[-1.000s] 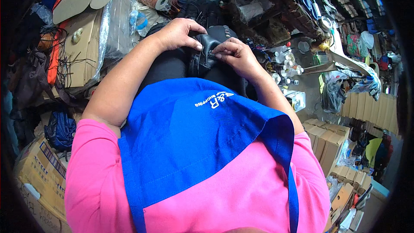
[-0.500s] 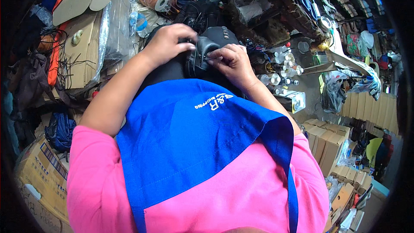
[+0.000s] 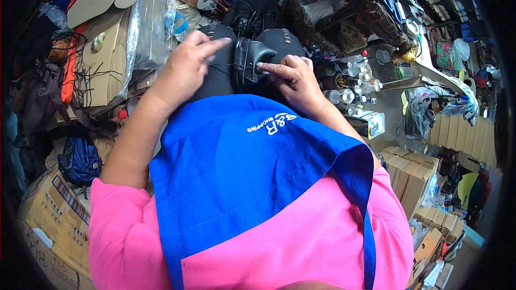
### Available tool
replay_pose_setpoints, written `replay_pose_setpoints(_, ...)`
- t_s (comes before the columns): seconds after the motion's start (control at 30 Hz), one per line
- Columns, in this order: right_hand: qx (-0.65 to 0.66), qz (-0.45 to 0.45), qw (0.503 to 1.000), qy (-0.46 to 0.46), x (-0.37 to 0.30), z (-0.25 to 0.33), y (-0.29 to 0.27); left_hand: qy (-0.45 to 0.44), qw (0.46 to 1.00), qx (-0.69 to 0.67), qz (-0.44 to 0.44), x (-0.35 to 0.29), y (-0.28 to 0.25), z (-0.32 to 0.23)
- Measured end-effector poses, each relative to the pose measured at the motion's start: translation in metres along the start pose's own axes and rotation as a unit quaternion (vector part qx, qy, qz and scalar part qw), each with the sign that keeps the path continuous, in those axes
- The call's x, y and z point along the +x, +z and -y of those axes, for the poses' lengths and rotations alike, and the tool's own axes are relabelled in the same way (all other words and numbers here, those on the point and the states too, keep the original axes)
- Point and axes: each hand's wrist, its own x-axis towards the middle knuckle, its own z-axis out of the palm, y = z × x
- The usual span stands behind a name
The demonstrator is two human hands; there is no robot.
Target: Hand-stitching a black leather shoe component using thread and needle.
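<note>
Black leather piece [image 3: 257,52], rounded and perhaps a shoe, stands between the person's two dark-clothed legs [image 3: 217,79], just beyond the blue apron [image 3: 242,156]. I judge it to be light, with leather soft enough to bend under a finger; the seam or edge along its left side is probably stiffer. The surface shines, so it may be a little slippery for dry fingers, but it does not look fragile. A good hold, in my opinion, is at this firmer side, with the legs giving support below, while pressing the smooth top could dent it.

The right hand [image 3: 293,79] has its index finger stretched to the leather and the other fingers curled; whether it pinches something is not visible. The left hand [image 3: 186,68] is raised apart from the piece, its fingers blurred, so I cannot say if they hold anything.
</note>
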Motion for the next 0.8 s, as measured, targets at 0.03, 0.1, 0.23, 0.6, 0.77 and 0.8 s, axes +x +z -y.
replay_pose_setpoints(0.03, 0.007, 0.017, 1.0, 0.018, 0.002, -0.002, -0.001, 0.008, 0.999, -0.039, -0.003, 0.001, 0.007, -0.003)
replay_pose_setpoints(0.1, 0.021, 0.019, 1.0, 0.01, 0.007, -0.007, -0.005, 0.074, 0.997, 0.002, -0.017, 0.008, 0.016, -0.004)
replay_pose_setpoints(0.23, 0.086, 0.073, 0.992, 0.048, 0.016, -0.016, -0.01, 0.139, 0.985, 0.088, -0.055, 0.015, 0.026, 0.0)
replay_pose_setpoints(0.6, 0.131, 0.077, 0.986, 0.07, 0.024, -0.021, -0.01, 0.124, 0.988, 0.086, -0.042, 0.017, 0.029, 0.004)
replay_pose_setpoints(0.77, 0.14, 0.078, 0.984, 0.073, 0.025, -0.022, -0.011, 0.13, 0.985, 0.102, -0.038, 0.016, 0.027, 0.003)
replay_pose_setpoints(0.8, 0.147, 0.078, 0.983, 0.079, 0.025, -0.021, -0.011, 0.136, 0.984, 0.108, -0.039, 0.016, 0.027, 0.002)
